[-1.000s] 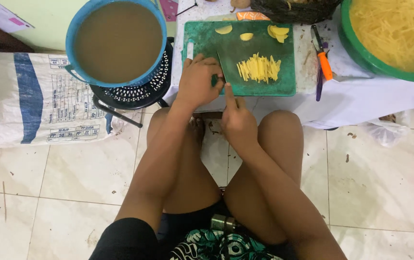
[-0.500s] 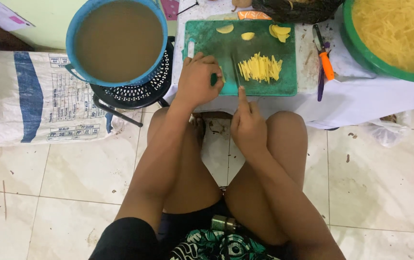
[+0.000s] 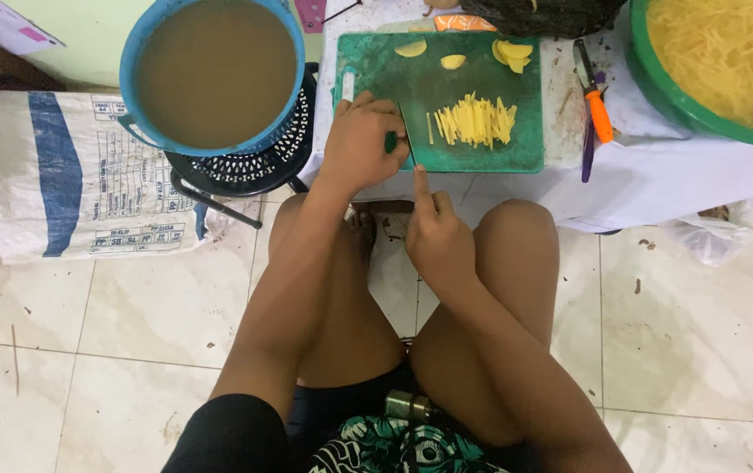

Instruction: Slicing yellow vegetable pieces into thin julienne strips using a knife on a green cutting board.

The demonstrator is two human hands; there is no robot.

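My left hand (image 3: 359, 144) is shut on a knife (image 3: 404, 140) with a green handle, at the near left corner of the green cutting board (image 3: 446, 92). The blade points toward me. My right hand (image 3: 436, 235) hovers just below the board's edge between my knees, index finger stretched up toward the blade tip and the other fingers curled, holding nothing. A pile of thin yellow strips (image 3: 475, 121) lies in the middle of the board. Yellow slices (image 3: 510, 54) lie at its far edge.
A blue tub of brown liquid (image 3: 214, 70) sits on a black perforated stand (image 3: 254, 166) to the left. A green basin of yellow strips (image 3: 727, 61) stands at the right. An orange-handled peeler (image 3: 600, 114) lies on the white cloth (image 3: 657, 184). A white sack (image 3: 61, 175) lies on the tiled floor.
My right hand has drawn back from the board's edge toward my knees, with the index finger still pointing at the blade. My left hand stays in place with the knife.
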